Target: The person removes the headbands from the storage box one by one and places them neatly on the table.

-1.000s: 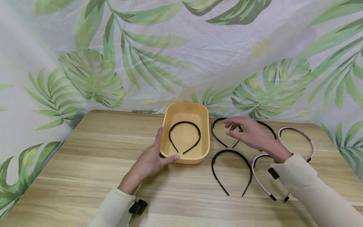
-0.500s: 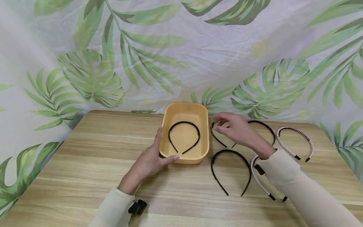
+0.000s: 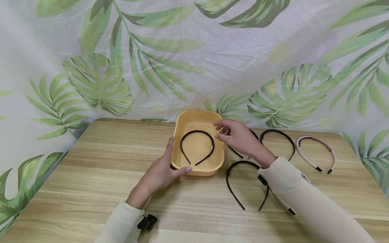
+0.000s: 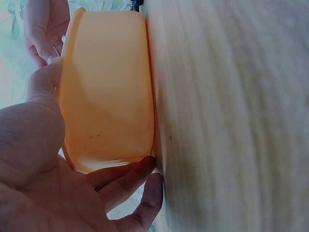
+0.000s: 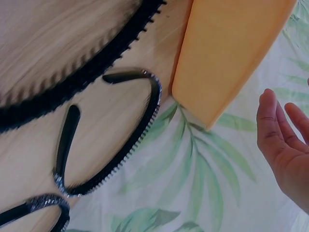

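Note:
My left hand [image 3: 159, 170] grips the yellow plastic box [image 3: 174, 158] at its near left corner, the thumb over the near rim and the fingers along the side. In the left wrist view those fingers reach round the box wall [image 4: 108, 87] down to the tabletop. Inside the box lies a black toothed headband [image 3: 197, 131]. Over the box's right rim hovers my right hand [image 3: 238, 136], fingers loosely bent and nothing visible between them. It partly covers another black headband [image 3: 235, 152], which shows with glittery ends in the right wrist view.
Further right on the wooden table [image 3: 91, 182] lie a black headband [image 3: 275, 130] and a pale pink one [image 3: 306, 159]. Nearer are a black headband [image 3: 243, 162] and a second pink one [image 3: 287, 207], mostly under my right sleeve. A leaf-print cloth [image 3: 170, 60] hangs behind.
My right hand has moved left, from above the back black headbands to the box's right rim. My left hand and the box have stayed put.

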Motion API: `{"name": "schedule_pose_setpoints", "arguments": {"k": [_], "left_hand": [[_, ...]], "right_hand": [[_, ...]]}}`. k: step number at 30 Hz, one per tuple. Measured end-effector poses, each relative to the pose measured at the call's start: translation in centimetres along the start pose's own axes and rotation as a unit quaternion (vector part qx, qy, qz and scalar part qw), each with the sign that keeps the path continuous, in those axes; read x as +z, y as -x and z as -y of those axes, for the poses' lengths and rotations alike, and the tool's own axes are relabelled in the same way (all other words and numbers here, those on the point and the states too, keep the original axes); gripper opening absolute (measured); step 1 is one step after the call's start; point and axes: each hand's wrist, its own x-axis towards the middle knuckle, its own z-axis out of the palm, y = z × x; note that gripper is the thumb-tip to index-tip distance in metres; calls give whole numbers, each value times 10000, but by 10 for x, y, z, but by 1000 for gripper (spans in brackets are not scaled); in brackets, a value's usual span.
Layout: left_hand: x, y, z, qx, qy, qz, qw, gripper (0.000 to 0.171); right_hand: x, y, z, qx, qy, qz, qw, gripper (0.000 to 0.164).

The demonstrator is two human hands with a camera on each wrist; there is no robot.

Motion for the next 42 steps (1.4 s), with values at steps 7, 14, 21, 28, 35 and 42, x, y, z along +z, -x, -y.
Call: {"name": "schedule_pose_setpoints", "arguments": {"k": [7,14,21,28,35,42], "left_hand": [[0,0,1,6,14,5,10000,122],[0,0,2,13,2,13,10000,122],[0,0,2,-18,10,37,10000,122],[0,0,3,-7,26,35,10000,122],[0,0,2,20,3,-3,10000,123],[1,-1,1,64,25,-7,10000,122]], "right_hand": [[14,-13,7,-12,-111,-6,9999,39],[29,-28,9,98,-327,-3,9994,43],[39,-40,9,89,-315,34,9995,42],[42,-53,0,111,-313,102,9994,40],[39,-63,-6,-56,-177,327,9993,39],[37,-74,-9,-64,-82,696,9975,41]]}}
